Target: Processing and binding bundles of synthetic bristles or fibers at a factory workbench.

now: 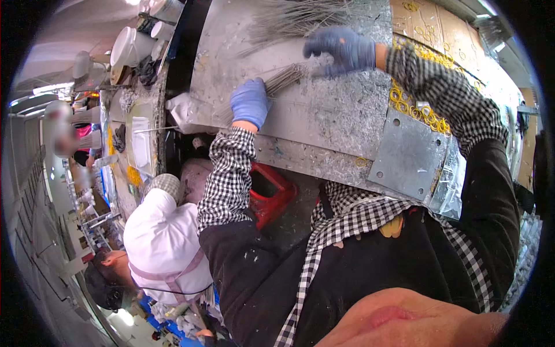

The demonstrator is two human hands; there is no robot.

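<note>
My left hand [250,104], in a blue glove, is closed around a bundle of thin grey metal wires [283,80]. The bundle slants up to the right over a scuffed metal tabletop [347,115]. Just beyond its right end is my right hand [346,51], also gloved in blue and slightly smeared by motion. Its fingers are curved and apart from the thumb, and I see nothing between them. At the far edge of the tabletop lies a loose, blurred pile of similar wires [300,20].
Yellow rings [413,110] lie along the right side, near a grey metal plate with corner holes [410,153]. Below the table's front edge is a red plastic object [272,194]. A person in white [167,243] works at my left. White buckets [128,46] stand far left.
</note>
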